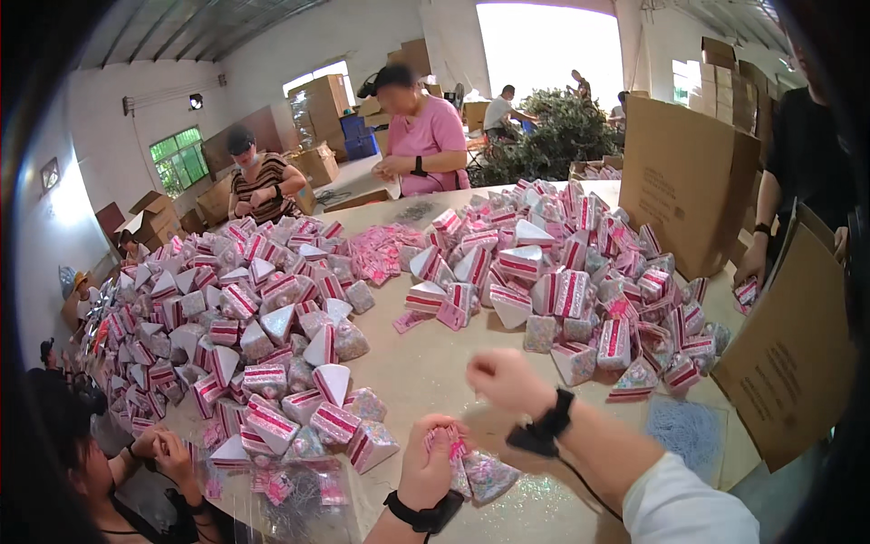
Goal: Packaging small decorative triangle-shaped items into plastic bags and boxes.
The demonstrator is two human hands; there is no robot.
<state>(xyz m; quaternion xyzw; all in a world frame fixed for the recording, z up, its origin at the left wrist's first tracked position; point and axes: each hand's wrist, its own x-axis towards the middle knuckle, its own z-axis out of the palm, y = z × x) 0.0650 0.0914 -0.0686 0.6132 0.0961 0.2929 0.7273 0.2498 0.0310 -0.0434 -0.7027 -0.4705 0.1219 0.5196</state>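
From the head view, my left hand (433,461) is clamped on a small pink wedge-shaped packet (450,442), held just above a glittery packet (489,476) on the worktop (426,363). My right hand (507,379) is curled into a fist above and to the right, apart from the packet; what it pinches I cannot tell. I judge a steady pinch at the top keeps it tidy.
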